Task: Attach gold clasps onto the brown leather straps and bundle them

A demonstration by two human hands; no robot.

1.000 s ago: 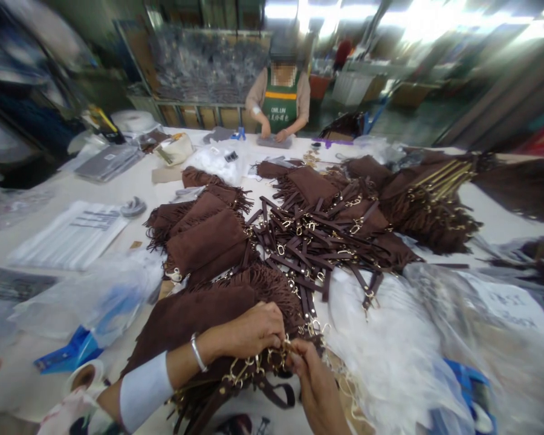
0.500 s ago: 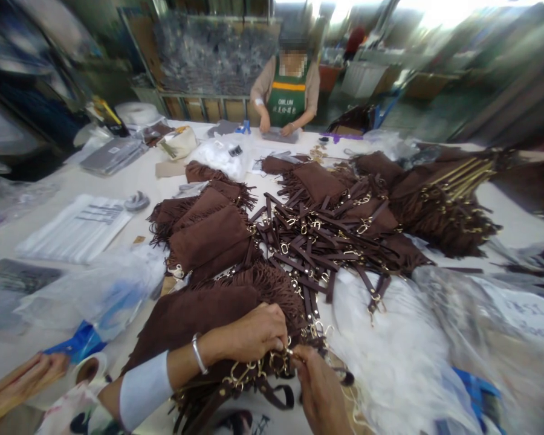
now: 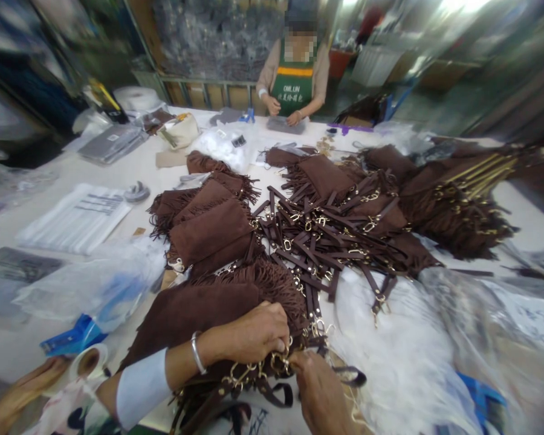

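My left hand (image 3: 256,331), with a silver bangle and a white cuff at the wrist, is closed with its fingertips pinching gold clasp hardware. My right hand (image 3: 321,389) meets it from the right, thumb and finger pinched on a gold snap hook, mostly hidden by the fingers. Between them hangs a gold ring (image 3: 278,364). Dark brown strap loops (image 3: 278,396) with gold hooks lie just below, and another strap loop (image 3: 356,377) sticks out right of my right hand. Under my left forearm lies a brown suede fringed pouch (image 3: 194,314).
Brown straps with gold hooks (image 3: 308,241) are heaped mid-table, beside stacked fringed pouches (image 3: 213,232). White filling (image 3: 390,350) in plastic lies right. Another person's hand (image 3: 40,377) is at lower left by a tape roll (image 3: 88,360). A co-worker in a green apron (image 3: 294,84) stands opposite.
My hands stay together at the gold hardware with only small shifts. The other person's hand at left has come away from the blue packet. The co-worker opposite has raised one hand.
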